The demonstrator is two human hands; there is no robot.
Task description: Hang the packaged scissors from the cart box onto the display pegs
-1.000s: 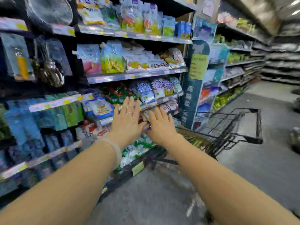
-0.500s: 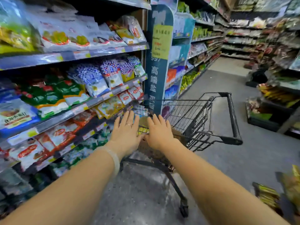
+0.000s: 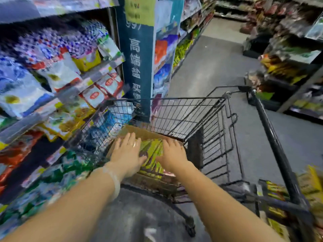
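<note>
A brown cardboard box [image 3: 139, 132] sits in the near end of a black wire shopping cart [image 3: 188, 116]. Yellow-green packaged scissors [image 3: 152, 154] fill the box, lying in a stack. My left hand [image 3: 126, 155] hovers flat over the box's left side, fingers spread, a ring on one finger. My right hand [image 3: 173, 153] is over the box's right side, fingers apart. Neither hand grips a package; whether the palms touch the packs I cannot tell. No display pegs are in view.
Shelves of bagged goods [image 3: 57, 79] run close along the left. A blue sign pillar [image 3: 139, 55] stands just behind the cart. The cart handle [image 3: 272, 137] lies to the right. More yellow packs [image 3: 286, 198] sit at the lower right. Grey aisle floor [image 3: 216, 58] stretches ahead.
My view has swung right and down from the shelves to the cart. Both hands have moved down from in front of the shelves to above the box of packages.
</note>
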